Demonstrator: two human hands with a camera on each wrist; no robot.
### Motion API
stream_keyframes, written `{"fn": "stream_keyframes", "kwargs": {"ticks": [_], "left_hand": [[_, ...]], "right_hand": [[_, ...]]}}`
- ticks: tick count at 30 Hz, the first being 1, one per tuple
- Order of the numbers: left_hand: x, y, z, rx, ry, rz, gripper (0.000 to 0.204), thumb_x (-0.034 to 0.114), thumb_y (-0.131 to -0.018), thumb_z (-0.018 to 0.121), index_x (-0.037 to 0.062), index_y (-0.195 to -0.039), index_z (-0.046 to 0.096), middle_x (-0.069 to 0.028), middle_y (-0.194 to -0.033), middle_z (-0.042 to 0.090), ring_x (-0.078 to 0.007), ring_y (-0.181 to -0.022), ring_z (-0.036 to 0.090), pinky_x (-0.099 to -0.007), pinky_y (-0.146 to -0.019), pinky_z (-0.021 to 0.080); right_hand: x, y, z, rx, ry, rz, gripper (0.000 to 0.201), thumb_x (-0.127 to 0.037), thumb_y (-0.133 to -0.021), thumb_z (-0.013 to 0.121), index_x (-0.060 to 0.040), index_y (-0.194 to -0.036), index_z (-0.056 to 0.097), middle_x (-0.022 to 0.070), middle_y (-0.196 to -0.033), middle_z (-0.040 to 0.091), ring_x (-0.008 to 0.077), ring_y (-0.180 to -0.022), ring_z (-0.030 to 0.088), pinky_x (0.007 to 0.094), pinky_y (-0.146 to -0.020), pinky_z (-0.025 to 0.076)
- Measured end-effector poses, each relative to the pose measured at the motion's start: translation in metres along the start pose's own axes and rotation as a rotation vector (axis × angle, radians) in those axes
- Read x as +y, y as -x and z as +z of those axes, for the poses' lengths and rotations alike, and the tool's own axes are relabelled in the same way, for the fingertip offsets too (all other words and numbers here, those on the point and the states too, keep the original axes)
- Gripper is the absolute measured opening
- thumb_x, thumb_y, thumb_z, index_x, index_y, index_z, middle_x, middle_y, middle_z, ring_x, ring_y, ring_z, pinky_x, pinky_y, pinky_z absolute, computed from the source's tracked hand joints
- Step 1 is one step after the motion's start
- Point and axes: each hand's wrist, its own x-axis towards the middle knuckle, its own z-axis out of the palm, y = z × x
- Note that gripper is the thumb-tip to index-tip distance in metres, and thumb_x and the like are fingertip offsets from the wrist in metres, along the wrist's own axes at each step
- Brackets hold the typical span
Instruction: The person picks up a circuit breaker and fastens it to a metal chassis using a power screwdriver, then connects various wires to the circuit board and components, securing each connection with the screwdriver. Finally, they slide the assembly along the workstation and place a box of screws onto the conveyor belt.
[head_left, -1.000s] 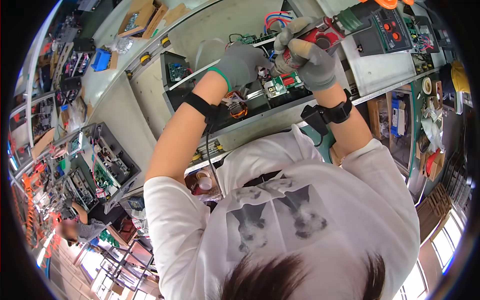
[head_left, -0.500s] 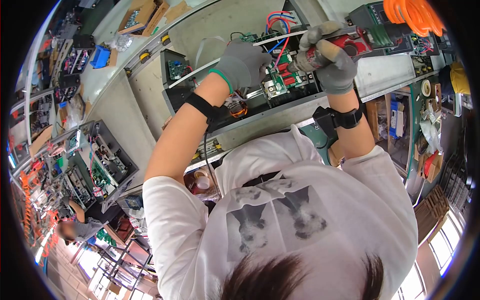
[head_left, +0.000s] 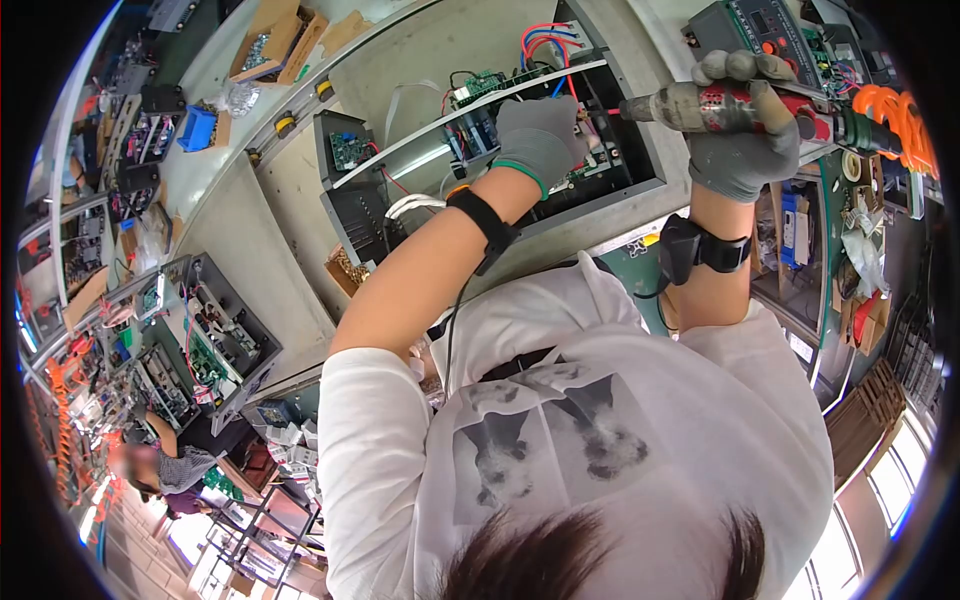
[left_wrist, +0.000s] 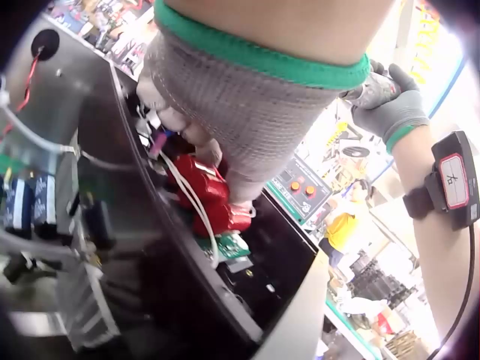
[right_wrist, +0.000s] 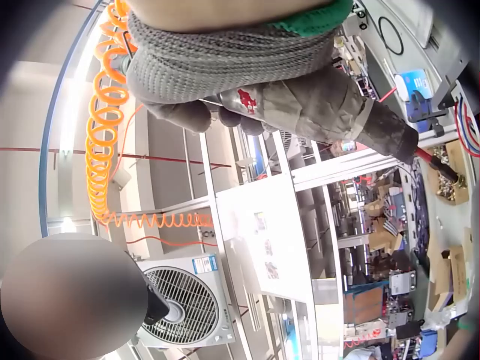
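My gloved right hand point(head_left: 745, 130) grips a worn red-and-grey pneumatic screwdriver point(head_left: 690, 108), held level to the right of the black metal chassis point(head_left: 640, 175), with its thin tip pointing left. In the right wrist view the gloved fingers wrap the screwdriver body point(right_wrist: 322, 105). My gloved left hand point(head_left: 540, 135) reaches down into the chassis. Its fingers bend over red wrapped components point(left_wrist: 202, 184) on a green circuit board point(left_wrist: 232, 246), the thumb right at one of them. Thin white wires run past the fingers. The fingertips are partly hidden, and I cannot tell whether they pinch anything.
A coiled orange air hose point(head_left: 890, 120) trails from the screwdriver. Behind the right hand stands a black control box point(head_left: 750, 40). Red and blue wires point(head_left: 550, 42) rise from the chassis's back. A carton of screws point(head_left: 275, 45) and a blue bin point(head_left: 203, 122) lie left. Another person point(head_left: 165, 465) is farther off.
The right hand has drawn the screwdriver rightward, away from the red components and out past the chassis's right edge. Rightward too, the left hand has moved over those components.
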Motion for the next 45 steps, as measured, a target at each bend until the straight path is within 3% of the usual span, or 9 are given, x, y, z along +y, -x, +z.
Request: {"fn": "stream_keyframes", "kwargs": {"ticks": [1, 3, 4, 8, 12, 14, 20, 26, 45], "left_hand": [[-0.006, 0.002, -0.001, -0.001, -0.001, 0.005, 0.035, 0.043, -0.073, 0.069, 0.0125, -0.088, 0.061, -0.0060, -0.073, 0.065, -0.0242, -0.070, 0.065, -0.0353, -0.062, 0.048], [-0.030, 0.010, -0.006, 0.031, 0.205, 0.265, 0.028, 0.034, -0.076, 0.067, 0.0116, -0.090, 0.060, -0.0064, -0.078, 0.065, -0.0252, -0.072, 0.064, -0.0357, -0.065, 0.049], [-0.041, 0.013, -0.009, 0.014, 0.300, 0.270, 0.020, 0.022, -0.077, 0.065, 0.0117, -0.092, 0.059, -0.0077, -0.079, 0.065, -0.0276, -0.074, 0.063, -0.0374, -0.067, 0.049], [-0.076, 0.015, -0.019, 0.144, 0.030, 0.401, 0.024, 0.008, -0.077, 0.057, 0.0161, -0.100, 0.060, -0.0086, -0.079, 0.063, -0.0286, -0.077, 0.060, -0.0408, -0.070, 0.047], [-0.074, 0.013, -0.022, 0.019, -0.143, 0.432, 0.026, 0.009, -0.078, 0.057, 0.0179, -0.103, 0.061, -0.0065, -0.081, 0.060, -0.0265, -0.081, 0.059, -0.0401, -0.072, 0.045], [-0.065, 0.007, -0.024, 0.034, -0.338, 0.569, 0.027, 0.014, -0.078, 0.060, 0.0203, -0.104, 0.061, -0.0041, -0.082, 0.056, -0.0236, -0.085, 0.057, -0.0380, -0.073, 0.045], [-0.066, -0.002, -0.017, 0.141, -0.514, 0.744, 0.025, 0.017, -0.076, 0.063, 0.0211, -0.100, 0.061, -0.0014, -0.084, 0.056, -0.0198, -0.087, 0.057, -0.0349, -0.075, 0.043], [-0.091, -0.006, -0.023, 0.206, -0.252, 0.728, 0.018, 0.017, -0.075, 0.064, 0.0192, -0.093, 0.063, 0.0018, -0.079, 0.058, -0.0188, -0.085, 0.057, -0.0348, -0.072, 0.042], [-0.094, -0.003, -0.023, 0.248, -0.172, 0.678, 0.018, 0.019, -0.077, 0.063, 0.0213, -0.094, 0.063, 0.0014, -0.079, 0.057, -0.0183, -0.085, 0.056, -0.0339, -0.072, 0.040]], "right_hand": [[-0.004, 0.000, 0.001, 0.009, 0.002, -0.013, 0.023, -0.003, -0.076, 0.052, -0.0005, -0.099, 0.055, 0.0153, -0.085, 0.062, 0.0311, -0.077, 0.061, 0.0418, -0.071, 0.051], [-0.009, 0.000, -0.003, 0.025, 0.009, -0.033, 0.023, -0.003, -0.077, 0.052, -0.0005, -0.099, 0.055, 0.0152, -0.085, 0.062, 0.0310, -0.077, 0.061, 0.0419, -0.071, 0.051], [-0.011, 0.001, -0.006, 0.034, 0.017, -0.026, 0.022, -0.003, -0.076, 0.053, -0.0004, -0.098, 0.055, 0.0151, -0.085, 0.062, 0.0306, -0.077, 0.061, 0.0416, -0.071, 0.051], [-0.002, 0.008, -0.006, 0.068, 0.010, 0.014, 0.022, -0.004, -0.075, 0.055, 0.0000, -0.097, 0.055, 0.0150, -0.084, 0.062, 0.0295, -0.077, 0.062, 0.0406, -0.071, 0.051], [0.016, 0.010, -0.004, 0.096, 0.043, 0.050, 0.024, -0.002, -0.074, 0.054, -0.0001, -0.098, 0.053, 0.0152, -0.084, 0.061, 0.0292, -0.075, 0.061, 0.0394, -0.069, 0.051], [0.021, 0.013, 0.001, 0.093, 0.041, 0.072, 0.024, -0.001, -0.074, 0.054, -0.0001, -0.097, 0.052, 0.0153, -0.084, 0.060, 0.0293, -0.074, 0.061, 0.0392, -0.068, 0.051], [0.026, 0.015, 0.007, 0.087, 0.052, 0.081, 0.024, 0.000, -0.072, 0.052, 0.0001, -0.096, 0.051, 0.0152, -0.081, 0.059, 0.0291, -0.071, 0.059, 0.0399, -0.065, 0.050], [0.031, 0.018, 0.005, 0.070, 0.027, 0.117, 0.023, -0.001, -0.070, 0.055, 0.0014, -0.093, 0.053, 0.0150, -0.080, 0.059, 0.0286, -0.070, 0.059, 0.0394, -0.066, 0.050], [0.060, 0.031, 0.016, -0.117, 0.042, 0.236, 0.024, 0.008, -0.070, 0.056, -0.0013, -0.093, 0.056, 0.0138, -0.084, 0.061, 0.0240, -0.073, 0.060, 0.0319, -0.057, 0.050]]}}
